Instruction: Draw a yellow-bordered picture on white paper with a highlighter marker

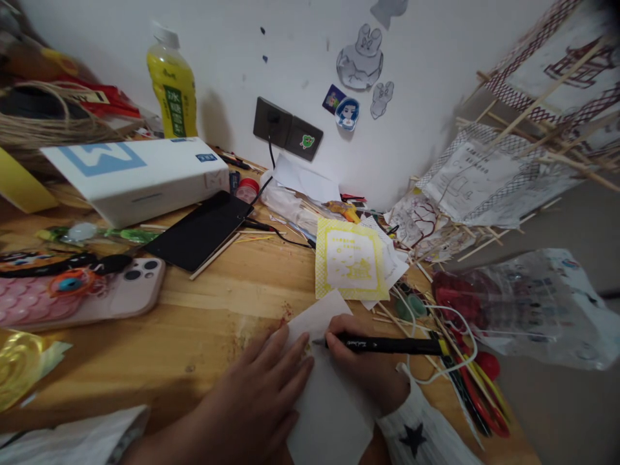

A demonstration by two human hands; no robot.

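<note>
A sheet of white paper (334, 413) lies on the wooden table in front of me. My left hand (261, 394) rests on its left side, fingers stretched out flat. Between the fingers of my right hand (361, 365) is a black marker pen (397, 345), its tip at the paper close to my left fingertips. A small yellow-green mark shows on the sheet there, partly hidden by the left hand. Just beyond the sheet lies a paper square with a yellow drawing and patterned border (352, 259), overlapping other white papers.
On the left are a white box (140, 181), a black tablet-like slab (201, 229), a phone in a pink case (130, 290) and a yellow drink bottle (173, 84). Sticks, scissors (487, 400), a clear plastic bag (527, 310) and paper-covered stick frames (484, 168) crowd the right.
</note>
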